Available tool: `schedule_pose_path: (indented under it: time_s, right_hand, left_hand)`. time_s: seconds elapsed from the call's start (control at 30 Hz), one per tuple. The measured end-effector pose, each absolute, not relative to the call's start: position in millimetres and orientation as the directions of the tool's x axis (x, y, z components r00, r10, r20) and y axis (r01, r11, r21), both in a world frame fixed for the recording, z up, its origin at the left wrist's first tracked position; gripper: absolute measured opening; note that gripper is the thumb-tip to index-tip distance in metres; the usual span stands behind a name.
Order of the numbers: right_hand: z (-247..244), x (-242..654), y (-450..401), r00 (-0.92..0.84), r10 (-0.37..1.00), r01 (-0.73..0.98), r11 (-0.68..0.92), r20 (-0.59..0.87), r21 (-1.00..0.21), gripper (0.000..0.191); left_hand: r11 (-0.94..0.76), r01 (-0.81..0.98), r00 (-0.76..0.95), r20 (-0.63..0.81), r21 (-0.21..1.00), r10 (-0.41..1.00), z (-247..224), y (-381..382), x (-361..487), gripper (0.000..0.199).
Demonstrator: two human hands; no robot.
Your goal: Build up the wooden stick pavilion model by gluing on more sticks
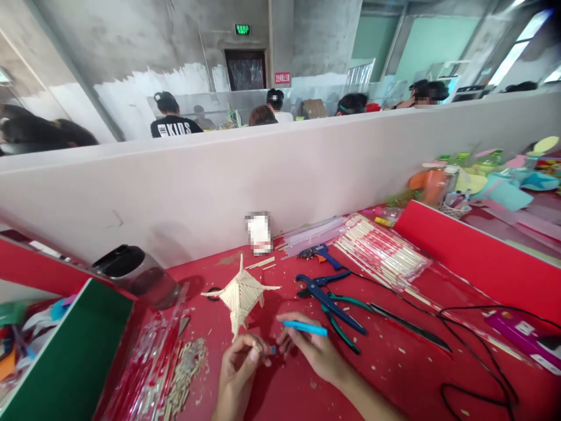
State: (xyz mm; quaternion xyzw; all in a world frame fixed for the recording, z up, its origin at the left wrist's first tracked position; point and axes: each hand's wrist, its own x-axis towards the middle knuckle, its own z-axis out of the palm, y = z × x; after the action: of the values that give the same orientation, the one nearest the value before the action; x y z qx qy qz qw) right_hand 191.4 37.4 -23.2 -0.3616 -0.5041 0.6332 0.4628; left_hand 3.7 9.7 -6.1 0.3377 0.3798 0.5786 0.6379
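Head view: at left, pale stick clippings (pixel 189 365) lie heaped. The stick model (pixel 241 294) sits just beyond the hands, its visible faces apparently filled in; anything left underneath cannot be told. The left hand (pixel 241 363) seems to pinch a small pale piece (pixel 256 346); the right hand (pixel 312 348) has its fingers around a blue tool (pixel 305 327). Farther right, bagged sticks (pixel 383 251) look unused. Writing: "KIDS" on a shirt (pixel 177 127), then small characters on a green sign (pixel 242 29) and a red sign (pixel 283 78).
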Motion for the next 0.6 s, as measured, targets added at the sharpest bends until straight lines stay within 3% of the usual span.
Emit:
schedule_pose_path:
  time_s: [0.2, 0.37, 0.6]
  right_hand:
    - [-24.0, 201.4, 43.6, -0.227, 0.968, -0.302, -0.176, -0.109, -0.937, 0.040]
    - [-13.8, 206.4, 39.7, -0.306, 0.941, -0.254, -0.225, -0.143, -0.941, 0.034]
    - [-6.6, 201.0, 36.6, -0.403, 0.914, -0.132, -0.111, -0.049, -0.985, 0.033]
  left_hand:
    - [0.150, -0.545, 0.005, -0.176, 0.825, 0.984, -9.0, 13.8, 5.6, 0.027]
    - [0.168, -0.547, 0.017, -0.190, 0.820, 0.982, -9.7, 12.9, 5.2, 0.027]
    - [0.183, -0.594, 0.032, -0.204, 0.783, 0.978, -2.7, 12.3, 5.7, 0.025]
